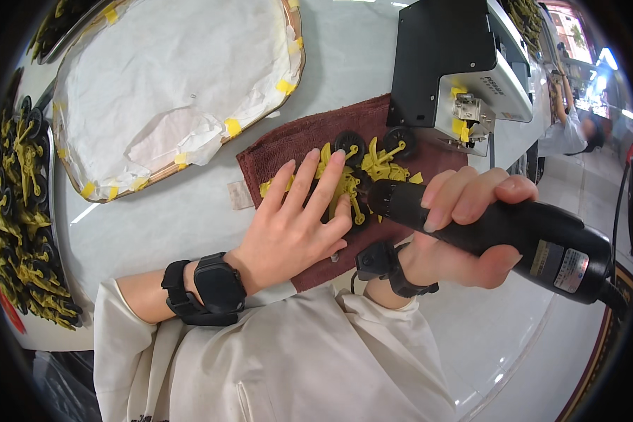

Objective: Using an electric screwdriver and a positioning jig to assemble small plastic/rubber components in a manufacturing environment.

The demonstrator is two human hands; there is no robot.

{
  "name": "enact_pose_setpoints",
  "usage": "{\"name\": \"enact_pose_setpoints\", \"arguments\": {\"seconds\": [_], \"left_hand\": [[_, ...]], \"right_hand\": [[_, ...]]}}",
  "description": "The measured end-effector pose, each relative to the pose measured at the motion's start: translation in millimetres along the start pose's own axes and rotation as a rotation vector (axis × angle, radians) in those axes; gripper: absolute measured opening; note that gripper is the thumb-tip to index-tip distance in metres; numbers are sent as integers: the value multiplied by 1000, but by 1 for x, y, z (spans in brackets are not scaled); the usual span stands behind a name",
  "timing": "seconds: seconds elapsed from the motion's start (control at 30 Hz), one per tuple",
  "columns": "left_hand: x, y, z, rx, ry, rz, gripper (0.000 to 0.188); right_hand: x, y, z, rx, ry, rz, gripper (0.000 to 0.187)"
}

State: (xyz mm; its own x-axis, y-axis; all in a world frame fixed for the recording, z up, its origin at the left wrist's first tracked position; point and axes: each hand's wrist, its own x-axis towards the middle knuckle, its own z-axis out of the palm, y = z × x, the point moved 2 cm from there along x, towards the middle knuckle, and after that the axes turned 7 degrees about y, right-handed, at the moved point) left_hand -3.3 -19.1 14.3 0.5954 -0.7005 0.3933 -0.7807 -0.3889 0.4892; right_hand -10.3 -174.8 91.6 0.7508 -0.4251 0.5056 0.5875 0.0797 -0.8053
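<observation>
White glossy table [155,239] spreads beneath left hand [281,228], thin light streak on surface to its left. Right of right hand [436,257], pale shiny floor [541,366], dark gold-edged border [598,341]. Far beyond right hand, bright window [573,29], white lights [608,59].

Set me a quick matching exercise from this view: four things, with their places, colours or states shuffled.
Things:
1. black handheld tool
2. cloth
3. white paper sheet
4. left hand

Places, colours or states:
A. upper left of the view, with yellow tape along its edge
B. fingers reaching over the yellow-and-black pieces
C. gripped in the right hand
D. dark red, lying beneath the pieces

Pairs: 1-C, 2-D, 3-A, 4-B.
</observation>
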Motion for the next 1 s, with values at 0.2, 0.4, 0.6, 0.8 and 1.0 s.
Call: {"name": "enact_pose_setpoints", "arguments": {"seconds": [0.2,0.4,0.6,0.8,1.0], "left_hand": [[-2,-3,0,-16,-1,0,48],[-3,-5,3,-10,34,17,47],[-2,-6,3,-48,17,29,47],[-2,-6,0,-36,-13,25,49],[0,-6,0,-77,-15,46,50]], "right_hand": [[2,2,2,-72,-60,100,68],[12,-57,-7,103,218,-164,50],[9,-51,-17,-152,107,-146,56],[62,-77,-40,-399,573,-417,40],[94,-47,-39,-507,570,-287,23]]}}
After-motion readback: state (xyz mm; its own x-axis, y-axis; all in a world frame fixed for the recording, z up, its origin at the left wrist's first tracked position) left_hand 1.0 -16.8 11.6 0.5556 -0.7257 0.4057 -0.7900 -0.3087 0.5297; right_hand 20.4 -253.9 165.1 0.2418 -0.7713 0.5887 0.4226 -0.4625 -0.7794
